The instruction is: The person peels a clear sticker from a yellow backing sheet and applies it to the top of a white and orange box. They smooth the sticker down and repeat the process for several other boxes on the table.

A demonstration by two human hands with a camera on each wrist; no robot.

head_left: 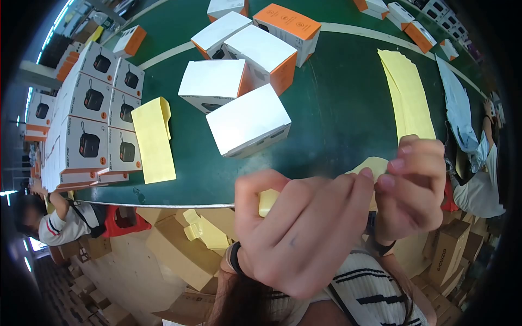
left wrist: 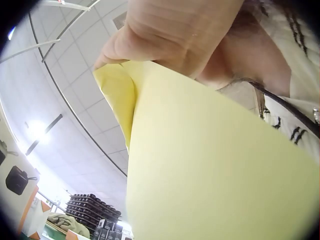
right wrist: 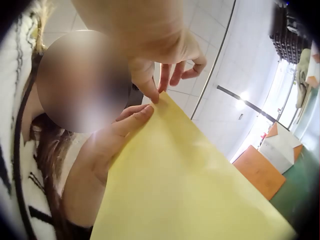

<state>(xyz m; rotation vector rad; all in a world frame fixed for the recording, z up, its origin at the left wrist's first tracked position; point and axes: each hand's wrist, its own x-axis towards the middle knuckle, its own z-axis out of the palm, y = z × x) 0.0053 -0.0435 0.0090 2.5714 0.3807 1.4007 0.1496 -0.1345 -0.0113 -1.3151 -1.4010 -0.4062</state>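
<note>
Both hands are raised at the near edge of the table, pinching a pale yellow sheet [right wrist: 165,175] by its upper corner. My left hand [head_left: 310,233] covers much of the sheet in the head view, its back turned to the camera. In the right wrist view its thumb lies along the sheet's edge, just below the corner. Thumb and finger of my right hand [head_left: 416,187] meet at that corner, while the other fingers curl loosely. The left wrist view shows a flap [left wrist: 117,92] folded over near the top of the sheet.
White-and-orange boxes [head_left: 249,122] cluster mid-table; more boxes [head_left: 89,122] are stacked at left. Yellow pieces lie left [head_left: 154,144] and right [head_left: 405,92]. A blue-grey bag [head_left: 459,106] lies at the right edge. Below stands an open carton [head_left: 179,247]. People sit at both sides.
</note>
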